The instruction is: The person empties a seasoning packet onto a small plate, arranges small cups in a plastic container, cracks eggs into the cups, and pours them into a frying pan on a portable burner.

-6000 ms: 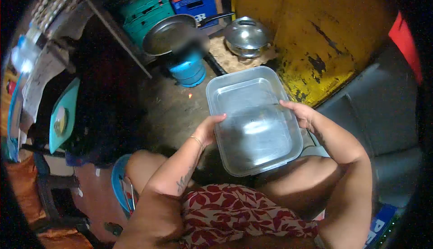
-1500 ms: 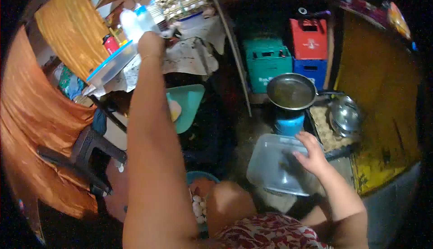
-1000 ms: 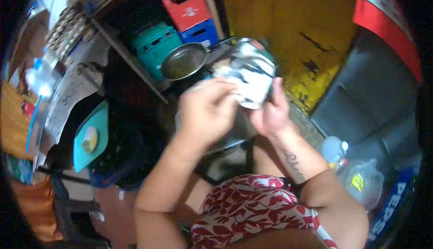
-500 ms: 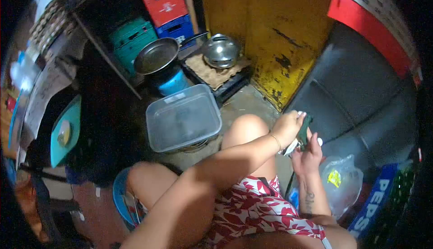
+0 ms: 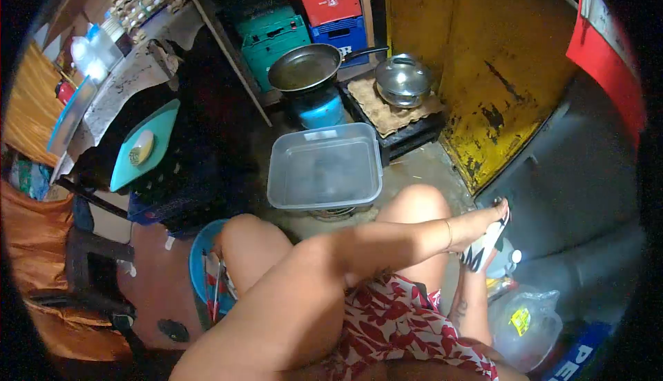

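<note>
My left arm crosses in front of me to the right. My left hand (image 5: pixel 480 223) is closed on a thin white item with dark marks (image 5: pixel 481 248), fingertips at its upper end. From below, my tattooed right forearm reaches up to the same item. Of my right hand (image 5: pixel 493 264) only a small part shows behind it, and its fingers are hidden. A clear container with a white cap (image 5: pixel 510 257) is just to the right of the item.
Ahead stand a clear plastic tub (image 5: pixel 324 170), a frying pan (image 5: pixel 304 68) on a blue stove, and a lidded metal pot (image 5: pixel 403 81). Lower left is a blue basin (image 5: pixel 202 260) with utensils; lower right, a plastic bag (image 5: pixel 528 326). A teal tray (image 5: pixel 148 148) lies left.
The view has swung left, so things appear farther right. The dark green piece between my hands no longer shows; the white item shows more fully, and my right fingers have gone out of sight.
</note>
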Action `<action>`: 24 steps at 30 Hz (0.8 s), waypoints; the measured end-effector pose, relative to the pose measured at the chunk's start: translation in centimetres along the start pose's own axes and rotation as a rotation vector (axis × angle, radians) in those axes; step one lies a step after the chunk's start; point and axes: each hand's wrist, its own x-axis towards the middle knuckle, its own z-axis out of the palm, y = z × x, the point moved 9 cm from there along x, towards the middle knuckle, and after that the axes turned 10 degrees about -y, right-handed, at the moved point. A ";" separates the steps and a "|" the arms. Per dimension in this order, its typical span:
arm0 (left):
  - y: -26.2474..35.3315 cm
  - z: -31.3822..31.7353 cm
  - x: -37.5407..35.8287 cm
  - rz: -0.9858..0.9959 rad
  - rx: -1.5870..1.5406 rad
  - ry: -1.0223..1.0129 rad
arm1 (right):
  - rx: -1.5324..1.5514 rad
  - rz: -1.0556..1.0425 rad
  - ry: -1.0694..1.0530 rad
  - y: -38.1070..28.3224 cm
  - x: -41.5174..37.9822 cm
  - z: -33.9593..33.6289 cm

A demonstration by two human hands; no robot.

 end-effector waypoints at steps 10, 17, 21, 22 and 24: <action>7.0 -3.4 -5.0 0.311 0.341 0.334 | -0.067 0.030 -0.023 9.4 6.3 -1.1; 11.2 -4.1 -5.0 0.395 0.936 0.352 | 0.787 0.212 -0.152 10.9 10.5 0.5; 13.8 -4.6 -3.6 0.139 1.486 0.550 | 1.112 0.369 -0.088 5.4 11.0 3.2; 16.0 -2.7 -5.1 0.098 1.357 0.546 | 1.154 0.388 -0.107 4.0 11.4 3.8; 17.6 -4.5 -4.0 0.563 1.448 0.522 | 1.083 0.382 -0.293 1.7 12.5 4.3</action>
